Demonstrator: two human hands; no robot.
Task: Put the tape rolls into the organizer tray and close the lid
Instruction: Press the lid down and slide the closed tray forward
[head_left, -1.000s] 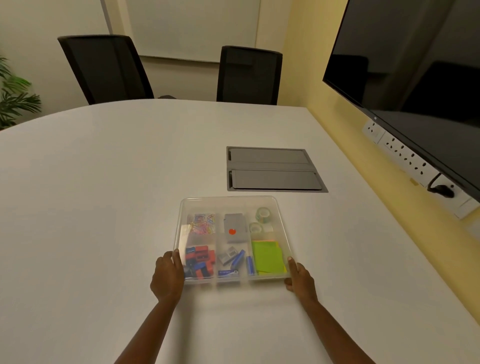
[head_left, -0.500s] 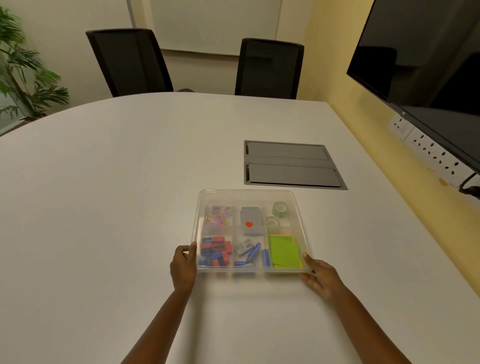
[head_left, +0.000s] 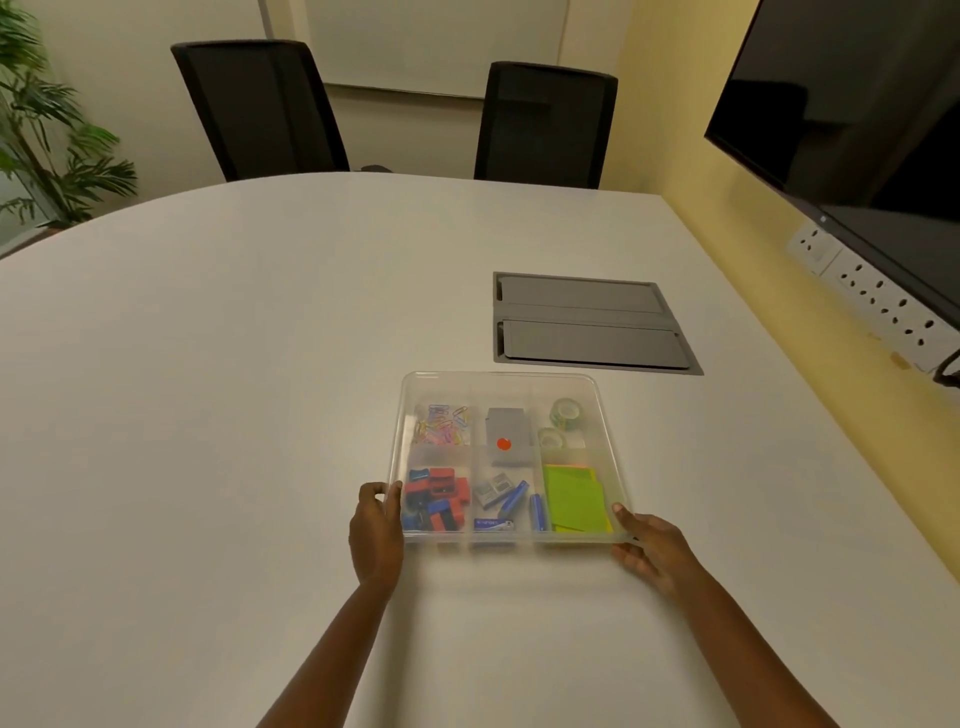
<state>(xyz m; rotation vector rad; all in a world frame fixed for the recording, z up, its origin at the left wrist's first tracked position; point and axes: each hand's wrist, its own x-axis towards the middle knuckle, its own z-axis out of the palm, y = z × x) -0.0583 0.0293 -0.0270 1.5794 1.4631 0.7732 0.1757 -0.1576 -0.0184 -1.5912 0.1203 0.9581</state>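
Tray (head_left: 613, 457), lid on, sits on white table (head_left: 208, 415), open surface all round; tape rolls (head_left: 563, 414) in its far-right compartment. Left hand (head_left: 375, 530) fingers curl on near-left corner; right hand (head_left: 652, 545) fingers spread against near-right corner.

Chairs (head_left: 545, 122), plant (head_left: 47, 124), wall screen (head_left: 857, 119)

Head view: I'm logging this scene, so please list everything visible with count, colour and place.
Tray: 1, clear, lid on, near table middle
Tape rolls: 2, clear-green, far right compartment
Paper clips: many, mixed, far left compartment
Notes: 1 stack, green, near right compartment
Table: 1, white
Hatch: 1, grey, behind tray
Chairs: 2, black, far side
Plant: 1, green, left
Screen: 1, black, right wall
Left hand: tray's near left corner
Right hand: tray's near right corner
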